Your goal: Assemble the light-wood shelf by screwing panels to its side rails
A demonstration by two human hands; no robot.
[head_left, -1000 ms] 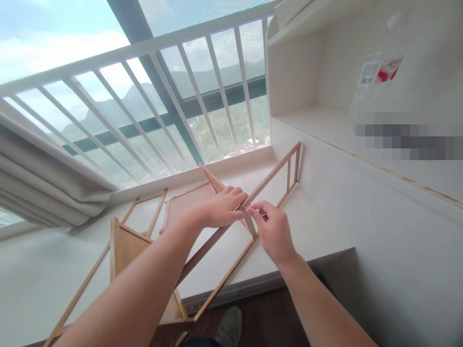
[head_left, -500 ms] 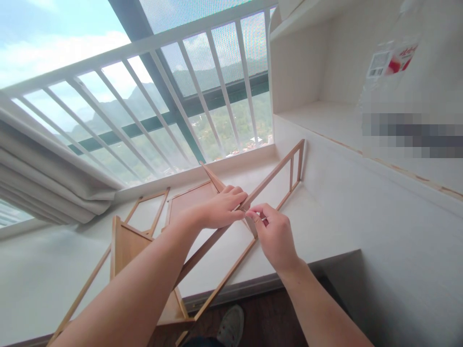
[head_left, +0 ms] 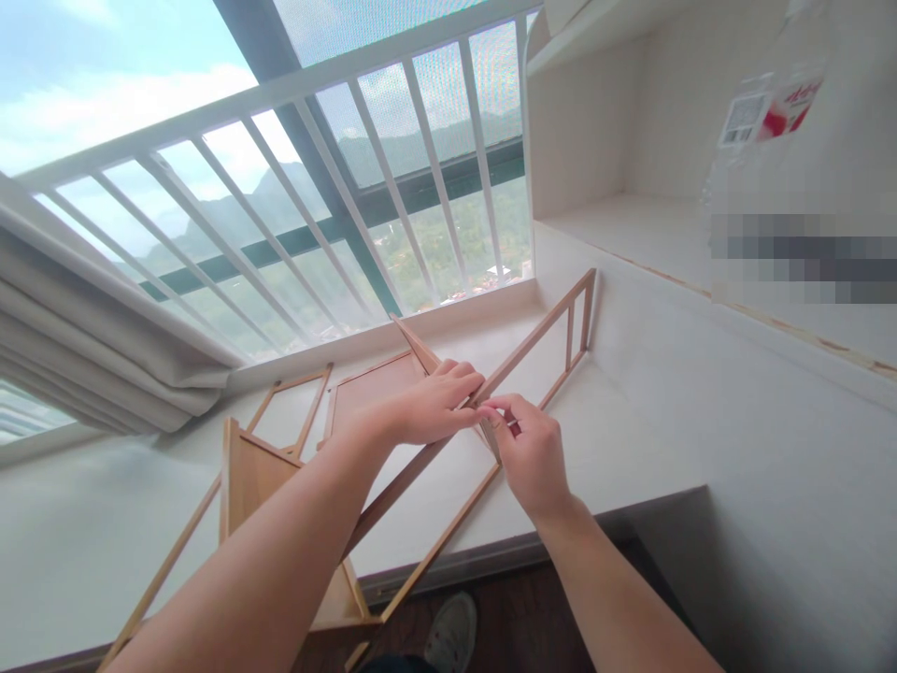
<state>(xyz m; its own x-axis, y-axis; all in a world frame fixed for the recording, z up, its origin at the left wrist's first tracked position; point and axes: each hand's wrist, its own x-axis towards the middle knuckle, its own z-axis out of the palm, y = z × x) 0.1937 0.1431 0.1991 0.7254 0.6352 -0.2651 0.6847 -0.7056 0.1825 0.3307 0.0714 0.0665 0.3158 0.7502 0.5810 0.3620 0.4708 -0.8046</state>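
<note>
Now, left hand: the left hand (head_left: 438, 404) lies flat on the long wooden frame (head_left: 539, 338), fingers together and pressing down on the top bar, not curled around it
Right hand: the right hand (head_left: 529, 451) is just beside the left one, thumb and first finger pressed together in a pinch at the short cross bar of the frame; what sits in the pinch is too small to tell
Wooden frame: thin and light brown, it lies slanted across the white bench (head_left: 651, 411); its far end is near the corner by the window and its near end hangs past the bench edge
Wooden panel: a flat brown wooden panel (head_left: 368, 385) lies under the left wrist, touching the frame
Small frame: a small frame (head_left: 294, 407) lies on the bench just left of the panel
Wooden box part: a wooden box part (head_left: 249, 472) stands upright near the left forearm
Window: white bars (head_left: 336, 187) with hills and sky behind
Curtain: a pale curtain (head_left: 91, 355) bunched at the left
Shoe: a grey shoe (head_left: 452, 636) on the dark floor below
</note>
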